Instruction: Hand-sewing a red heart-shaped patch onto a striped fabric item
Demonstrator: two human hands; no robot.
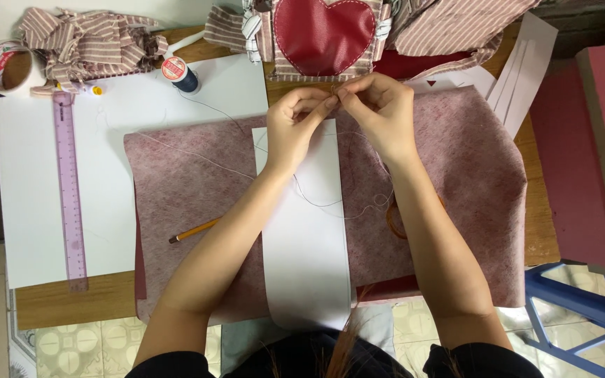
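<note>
While we've got both hands up at 12 o'clock, the left hand [294,126] and right hand [379,112] are pinched together fingertip to fingertip on the thin white thread [330,204], just below the striped piece with the red heart [323,31]. We can't make out a needle, too small. The thread loops down over the white paper template [306,259] lying on the mauve felt [183,189]. The heart looks already stitched on; the felt looks uncut so far. Spool [180,73] sits at 10 o'clock, pencil [194,230] at 8, ruler [70,196] at 9.
</note>
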